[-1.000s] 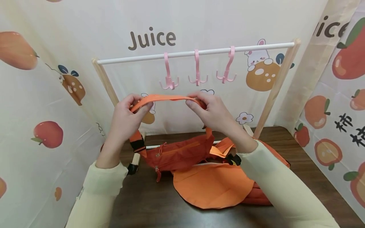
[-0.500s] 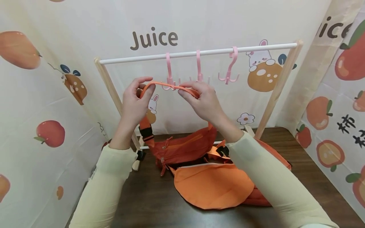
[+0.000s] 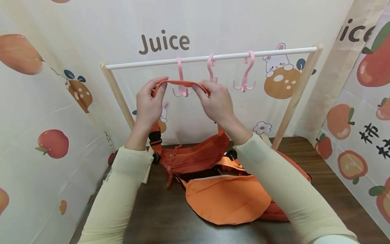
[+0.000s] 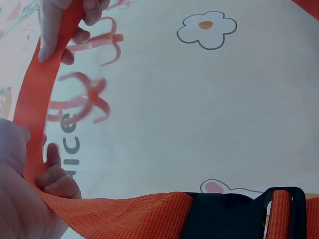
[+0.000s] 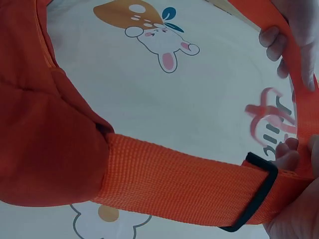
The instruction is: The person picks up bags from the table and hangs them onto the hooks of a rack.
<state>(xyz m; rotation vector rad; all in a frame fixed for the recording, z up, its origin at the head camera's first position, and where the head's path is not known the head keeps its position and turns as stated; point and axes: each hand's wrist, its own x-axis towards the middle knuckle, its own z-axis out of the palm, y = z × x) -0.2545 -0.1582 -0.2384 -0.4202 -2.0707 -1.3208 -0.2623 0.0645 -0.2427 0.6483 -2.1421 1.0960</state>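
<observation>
We find the left hand (image 3: 149, 101) and right hand (image 3: 217, 101) each pinching the orange strap (image 3: 181, 82), upper centre of frame, across the left pink hook (image 3: 180, 71); contact with it we cannot confirm. The red waist bag (image 3: 195, 157) hangs at lower centre, near the orange bag (image 3: 228, 200) on the tabletop (image 3: 158, 210). In our judgement, the bowed strap could miss the prongs if its depth is misread; a hard push could slide the hook along the white rail (image 3: 146, 63); uneven release could tip the load.
</observation>
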